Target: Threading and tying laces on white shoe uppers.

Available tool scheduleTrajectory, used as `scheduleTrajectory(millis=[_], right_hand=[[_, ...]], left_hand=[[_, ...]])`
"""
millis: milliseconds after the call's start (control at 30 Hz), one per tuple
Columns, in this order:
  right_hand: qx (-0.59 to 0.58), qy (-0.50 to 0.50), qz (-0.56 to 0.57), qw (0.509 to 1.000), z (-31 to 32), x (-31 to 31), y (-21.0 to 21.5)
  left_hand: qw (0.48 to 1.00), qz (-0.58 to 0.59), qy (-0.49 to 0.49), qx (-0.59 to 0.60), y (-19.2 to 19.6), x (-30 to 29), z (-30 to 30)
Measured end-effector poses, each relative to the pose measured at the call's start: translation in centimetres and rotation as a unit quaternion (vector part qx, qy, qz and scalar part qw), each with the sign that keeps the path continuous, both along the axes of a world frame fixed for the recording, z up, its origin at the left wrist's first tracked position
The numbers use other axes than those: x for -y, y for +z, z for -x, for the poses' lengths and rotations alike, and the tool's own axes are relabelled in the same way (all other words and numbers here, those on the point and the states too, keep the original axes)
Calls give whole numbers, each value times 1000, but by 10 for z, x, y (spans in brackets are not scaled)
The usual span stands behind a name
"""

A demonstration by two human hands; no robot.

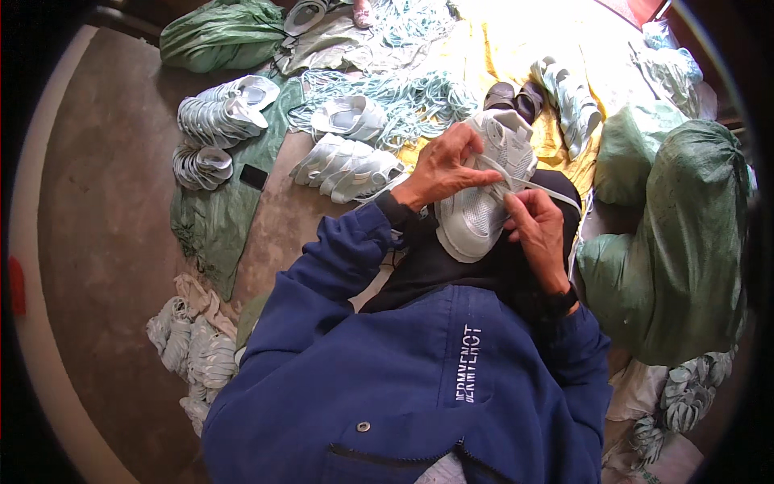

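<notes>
A white shoe upper (pixel 472 211) with mesh panels lies over my dark-trousered lap, its rounded toe toward me. My left hand (pixel 445 167) is closed at the lacing from the left, thumb stretched across the eyelet rows, with a pale shoelace (pixel 552 194) at its fingers. From the right, my right hand (pixel 538 230) pinches at the eyelet edge, thumb and forefinger together on the lace. One length of lace trails past the right hand and hangs down beside my knee. The exact lace ends under the fingertips are hidden.
Stacked shoe uppers (pixel 347 168) stand left of my knees, with more stacks (pixel 218 113) farther left. Pale laces (pixel 387 101) lie heaped ahead. A dark phone (pixel 253 177) rests on a green sheet (pixel 211 222). Bulky green sacks (pixel 685 250) crowd my right; dark shoes (pixel 513 97) sit ahead.
</notes>
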State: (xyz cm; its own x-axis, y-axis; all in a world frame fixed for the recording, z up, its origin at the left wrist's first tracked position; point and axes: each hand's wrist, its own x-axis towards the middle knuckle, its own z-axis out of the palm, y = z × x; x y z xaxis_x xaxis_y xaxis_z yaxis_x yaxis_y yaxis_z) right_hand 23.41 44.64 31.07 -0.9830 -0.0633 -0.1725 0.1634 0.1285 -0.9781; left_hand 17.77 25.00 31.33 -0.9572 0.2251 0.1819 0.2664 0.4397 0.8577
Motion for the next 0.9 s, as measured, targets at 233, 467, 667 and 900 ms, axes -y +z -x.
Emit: scheduleTrajectory(millis=[233,467,667,900], right_hand=[[174,-103,314,928,26,5,-19],[69,-167,334,925,40,-18,-14],[-47,-187,368,909,65,-131,-22],[-36,-166,380,909,77,-294,-42]], left_hand=[[998,49,36,16,16,21,-3],[947,163,-35,-276,27,-4,2],[960,178,-34,-212,15,8,3],[967,191,-51,-159,20,22,4]])
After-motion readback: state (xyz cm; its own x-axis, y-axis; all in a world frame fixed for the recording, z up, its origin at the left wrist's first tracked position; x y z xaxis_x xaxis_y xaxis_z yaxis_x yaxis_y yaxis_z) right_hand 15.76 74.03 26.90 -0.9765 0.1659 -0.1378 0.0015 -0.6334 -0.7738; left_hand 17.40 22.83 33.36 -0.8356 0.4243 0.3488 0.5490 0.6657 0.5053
